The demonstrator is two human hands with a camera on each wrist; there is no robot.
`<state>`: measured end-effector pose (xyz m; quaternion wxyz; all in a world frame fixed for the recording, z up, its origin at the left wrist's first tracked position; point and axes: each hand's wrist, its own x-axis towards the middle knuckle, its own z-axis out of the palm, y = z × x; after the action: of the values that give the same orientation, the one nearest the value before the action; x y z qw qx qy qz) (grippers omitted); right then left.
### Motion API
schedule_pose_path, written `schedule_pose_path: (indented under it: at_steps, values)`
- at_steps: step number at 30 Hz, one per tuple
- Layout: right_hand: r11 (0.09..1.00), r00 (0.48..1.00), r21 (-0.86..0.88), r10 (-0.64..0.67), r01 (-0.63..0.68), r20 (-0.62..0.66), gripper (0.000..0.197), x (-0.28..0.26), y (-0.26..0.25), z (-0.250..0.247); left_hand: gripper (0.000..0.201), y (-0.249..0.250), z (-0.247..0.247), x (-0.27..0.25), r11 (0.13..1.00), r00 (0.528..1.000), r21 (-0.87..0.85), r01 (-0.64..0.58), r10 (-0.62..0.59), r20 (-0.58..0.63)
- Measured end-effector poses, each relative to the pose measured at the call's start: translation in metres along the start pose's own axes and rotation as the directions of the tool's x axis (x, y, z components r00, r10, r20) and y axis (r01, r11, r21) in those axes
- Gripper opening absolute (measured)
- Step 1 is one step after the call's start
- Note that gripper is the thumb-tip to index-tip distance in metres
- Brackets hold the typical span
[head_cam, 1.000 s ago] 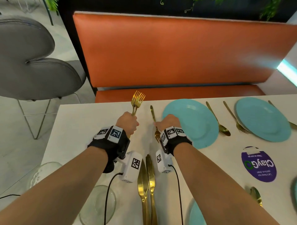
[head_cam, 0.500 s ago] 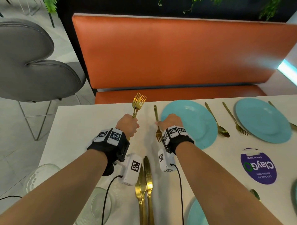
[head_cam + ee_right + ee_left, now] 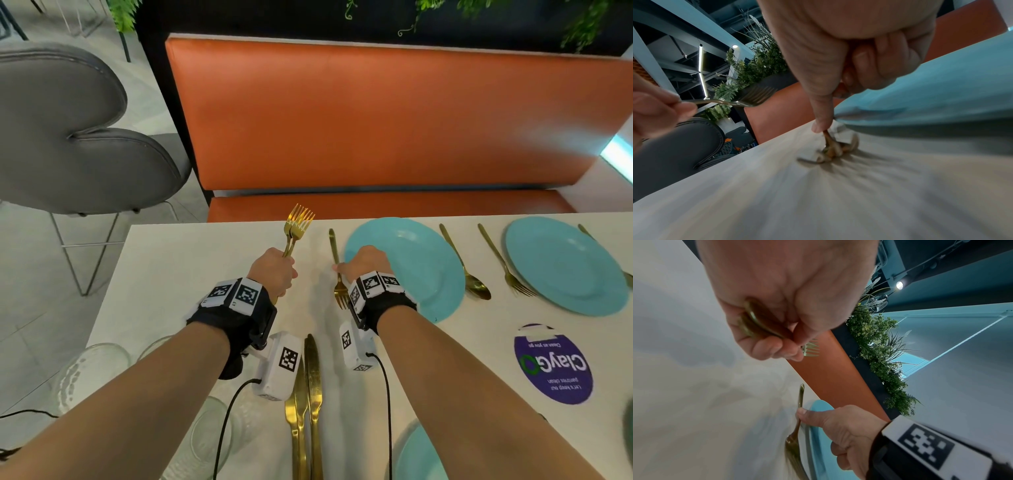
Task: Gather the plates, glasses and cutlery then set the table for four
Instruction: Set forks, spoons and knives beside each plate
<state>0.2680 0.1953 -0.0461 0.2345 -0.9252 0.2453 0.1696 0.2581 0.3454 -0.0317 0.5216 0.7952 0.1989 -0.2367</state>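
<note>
My left hand grips two gold forks by their handles, upright, tines up, above the white table. The right hand pinches a third gold fork that lies on the table just left of a blue plate, tines toward me. In the left wrist view the right thumb sits on that fork's handle beside the plate rim. The right wrist view shows the thumb pointing down at the blurred fork, other fingers curled.
Right of the plate lie a gold spoon and fork, then a second blue plate. Two gold knives lie near me, glasses at lower left, another plate at the bottom, a purple sticker. An orange bench runs behind.
The right hand has nudged the fork a little to the right, closer to the blue plate. The left hand still holds its two forks upright in about the same place.
</note>
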Motion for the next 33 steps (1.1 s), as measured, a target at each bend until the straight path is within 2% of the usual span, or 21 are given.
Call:
schedule_pose_path:
  at_steps: [7, 11, 13, 16, 19, 22, 25, 27, 29, 32, 33]
  values:
    - [0.993, 0.998, 0.096, -0.063, 0.063, -0.007, 0.051, -0.010, 0.001, -0.006, 0.037, 0.002, 0.005, -0.008, 1.000, 1.000, 0.030, -0.006, 0.005, 0.010]
    - [0.971, 0.980, 0.140, -0.197, 0.195, 0.003, 0.040, -0.033, 0.005, -0.014, 0.037, 0.001, 0.007, -0.019, 1.000, 1.000, 0.017, -0.015, 0.015, 0.016]
    - [0.955, 0.968, 0.164, -0.252, 0.246, 0.016, 0.041, -0.050, 0.009, -0.017, 0.036, 0.000, 0.010, -0.028, 0.999, 0.999, 0.016, -0.044, 0.044, 0.028]
    - [0.942, 0.960, 0.227, -0.270, 0.248, 0.075, 0.042, -0.074, 0.014, -0.015, 0.023, -0.003, 0.020, -0.043, 0.996, 0.994, 0.025, -0.084, 0.082, 0.068]
    - [0.925, 0.965, 0.318, -0.247, 0.207, 0.089, 0.042, -0.097, 0.023, -0.013, 0.029, -0.008, 0.035, -0.061, 0.996, 0.989, 0.010, -0.091, 0.089, 0.115]
    - [0.922, 0.974, 0.348, -0.211, 0.172, 0.078, 0.038, -0.120, 0.038, -0.015, 0.028, -0.019, 0.052, -0.079, 0.983, 0.974, 0.099, -0.155, 0.135, 0.183]
    - [0.906, 0.989, 0.413, -0.131, 0.092, 0.066, 0.035, -0.146, 0.064, -0.015, 0.018, -0.030, 0.065, -0.106, 0.973, 0.949, 0.132, -0.191, 0.149, 0.278]
    - [0.880, 0.995, 0.475, -0.071, 0.027, 0.076, 0.026, -0.166, 0.079, -0.014, 0.026, -0.039, 0.070, -0.126, 0.970, 0.936, 0.136, -0.200, 0.149, 0.318]
    - [0.852, 0.999, 0.523, -0.002, -0.025, 0.052, 0.019, -0.185, 0.091, -0.010, 0.029, -0.049, 0.073, -0.143, 0.971, 0.930, 0.132, -0.199, 0.144, 0.338]
    - [0.837, 0.998, 0.544, 0.067, -0.064, 0.014, 0.019, -0.212, 0.106, -0.005, 0.014, -0.065, 0.073, -0.162, 0.969, 0.929, 0.121, -0.216, 0.166, 0.332]
    - [0.845, 0.998, 0.531, 0.067, -0.062, 0.009, 0.017, -0.221, 0.112, -0.003, 0.014, -0.070, 0.072, -0.166, 0.967, 0.928, 0.108, -0.230, 0.184, 0.325]
